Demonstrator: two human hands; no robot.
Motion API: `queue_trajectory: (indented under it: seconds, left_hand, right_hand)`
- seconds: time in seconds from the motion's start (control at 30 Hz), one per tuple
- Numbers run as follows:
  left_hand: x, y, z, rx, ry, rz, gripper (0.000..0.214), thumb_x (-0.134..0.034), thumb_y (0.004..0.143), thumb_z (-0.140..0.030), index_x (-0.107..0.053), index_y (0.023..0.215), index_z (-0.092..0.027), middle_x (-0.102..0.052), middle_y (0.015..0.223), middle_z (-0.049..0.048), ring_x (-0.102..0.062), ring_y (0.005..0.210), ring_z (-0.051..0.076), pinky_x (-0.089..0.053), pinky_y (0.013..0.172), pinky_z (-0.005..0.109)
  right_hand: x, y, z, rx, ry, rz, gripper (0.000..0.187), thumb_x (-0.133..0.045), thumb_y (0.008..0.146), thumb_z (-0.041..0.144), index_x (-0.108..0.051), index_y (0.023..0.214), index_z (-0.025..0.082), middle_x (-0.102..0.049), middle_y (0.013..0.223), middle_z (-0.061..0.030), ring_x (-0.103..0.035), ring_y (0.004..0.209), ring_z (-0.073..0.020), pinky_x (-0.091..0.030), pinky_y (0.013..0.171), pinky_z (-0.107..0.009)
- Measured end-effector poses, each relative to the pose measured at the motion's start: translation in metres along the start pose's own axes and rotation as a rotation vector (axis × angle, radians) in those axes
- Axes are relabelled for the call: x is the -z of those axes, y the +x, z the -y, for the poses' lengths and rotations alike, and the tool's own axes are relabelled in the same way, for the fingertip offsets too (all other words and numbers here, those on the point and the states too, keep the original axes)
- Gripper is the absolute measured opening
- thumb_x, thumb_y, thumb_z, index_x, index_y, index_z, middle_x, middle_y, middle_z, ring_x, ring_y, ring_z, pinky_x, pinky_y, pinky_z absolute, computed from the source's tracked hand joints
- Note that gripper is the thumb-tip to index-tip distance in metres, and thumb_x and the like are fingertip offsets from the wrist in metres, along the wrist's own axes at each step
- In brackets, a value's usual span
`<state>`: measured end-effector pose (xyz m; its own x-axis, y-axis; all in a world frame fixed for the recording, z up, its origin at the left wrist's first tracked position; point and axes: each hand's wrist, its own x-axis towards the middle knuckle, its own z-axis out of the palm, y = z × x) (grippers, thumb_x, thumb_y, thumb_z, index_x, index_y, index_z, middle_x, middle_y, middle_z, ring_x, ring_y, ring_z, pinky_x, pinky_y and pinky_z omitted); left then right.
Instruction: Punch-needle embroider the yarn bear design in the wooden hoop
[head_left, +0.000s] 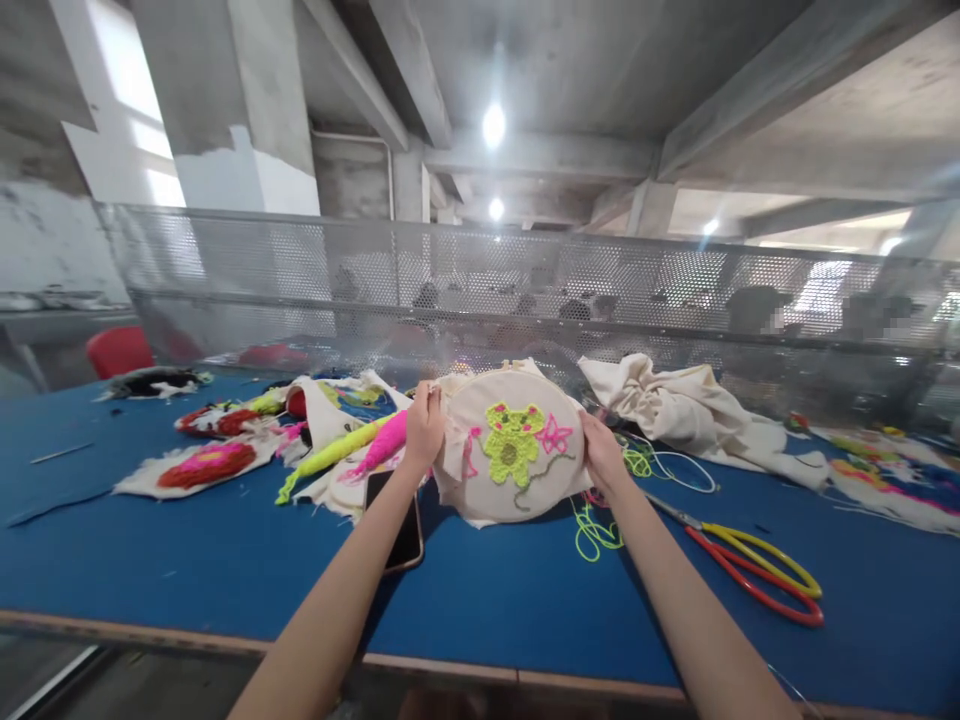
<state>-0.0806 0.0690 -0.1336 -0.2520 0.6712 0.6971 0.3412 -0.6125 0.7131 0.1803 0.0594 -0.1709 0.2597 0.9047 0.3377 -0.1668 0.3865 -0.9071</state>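
Observation:
Between my two hands an embroidery hoop (555, 388) stands tilted up, facing me, with cream cloth stretched over it. On the cloth is a lime-green bear-like figure (513, 440) with pink details, pink outline stitching on both sides, and a grey-green curved line at lower right. My left hand (424, 428) grips the hoop's left edge and bunched cloth. My right hand (602, 452) is closed on the right edge; its fingertips are partly hidden behind the hoop. A loose lime yarn (596, 535) lies below my right hand.
A dark phone (403, 535) lies under my left forearm. Scissors (757, 570) with red and yellow handles lie right. Pink and lime yarn skeins (341, 448) and embroidered pieces (202, 468) lie left. Crumpled cream cloth (675, 410) sits behind, before a perforated metal screen (480, 270).

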Motion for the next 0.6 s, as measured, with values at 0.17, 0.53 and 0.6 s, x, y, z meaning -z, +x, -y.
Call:
queue_trajectory:
  seconds: [0.17, 0.53, 0.6]
  left_hand:
    - [0.005, -0.004, 0.013, 0.176, -0.119, 0.144, 0.031, -0.040, 0.086, -0.050, -0.049, 0.090, -0.020, -0.056, 0.085, 0.0048, -0.055, 0.086, 0.021, -0.043, 0.079, 0.032]
    - [0.001, -0.020, 0.010, 0.377, -0.179, 0.416, 0.075, -0.077, 0.050, -0.020, -0.053, 0.120, -0.017, -0.053, 0.127, 0.0119, -0.043, 0.121, 0.031, -0.032, 0.102, 0.040]
    - [0.004, -0.016, 0.013, 0.475, -0.268, 0.351, 0.039, -0.070, 0.057, -0.019, -0.066, 0.095, -0.017, -0.068, 0.099, 0.0070, -0.058, 0.100, 0.028, -0.044, 0.088, 0.037]
  right_hand:
    - [-0.009, 0.001, -0.009, 0.072, 0.047, -0.176, 0.039, -0.058, 0.069, 0.056, -0.061, 0.076, 0.018, -0.066, 0.068, 0.0005, -0.059, 0.066, -0.0158, -0.046, 0.062, -0.027]
    - [-0.003, -0.009, -0.011, 0.096, 0.112, -0.275, 0.037, -0.058, 0.071, 0.052, -0.062, 0.080, 0.017, -0.067, 0.074, 0.0001, -0.059, 0.067, -0.0142, -0.047, 0.066, -0.027]
    - [-0.001, -0.007, -0.013, 0.088, 0.106, -0.273, 0.038, -0.060, 0.070, 0.052, -0.063, 0.078, 0.016, -0.067, 0.072, -0.0001, -0.059, 0.066, -0.0141, -0.047, 0.065, -0.027]
